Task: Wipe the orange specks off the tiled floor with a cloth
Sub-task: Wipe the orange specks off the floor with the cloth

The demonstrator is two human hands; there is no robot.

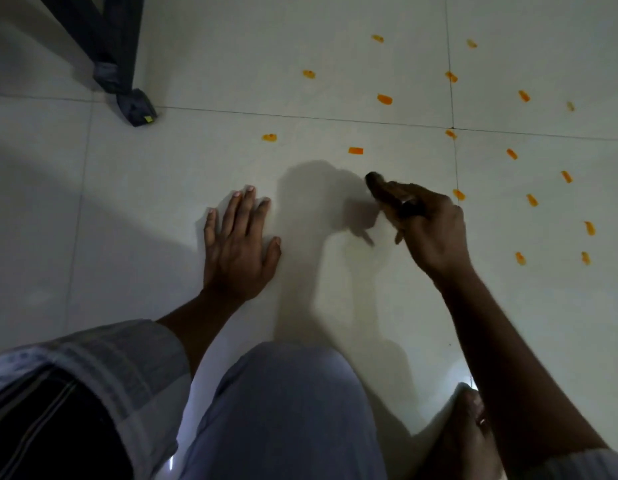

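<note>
Several orange specks [384,99] dot the pale tiled floor [300,46], spread from the middle to the far right; the nearest one [355,150] lies just beyond my right hand. My right hand [428,223] hovers a little above the floor, shut on a small dark brown wad [376,181] that looks like the cloth, its tip sticking out to the left. My left hand [238,244] lies flat on the tile with fingers spread, holding nothing.
A dark furniture leg with a padded foot [136,107] stands at the top left. My bent knee in light trousers [286,403] fills the bottom centre, and my bare foot [470,431] is at the lower right. Grout lines [454,161] cross the floor.
</note>
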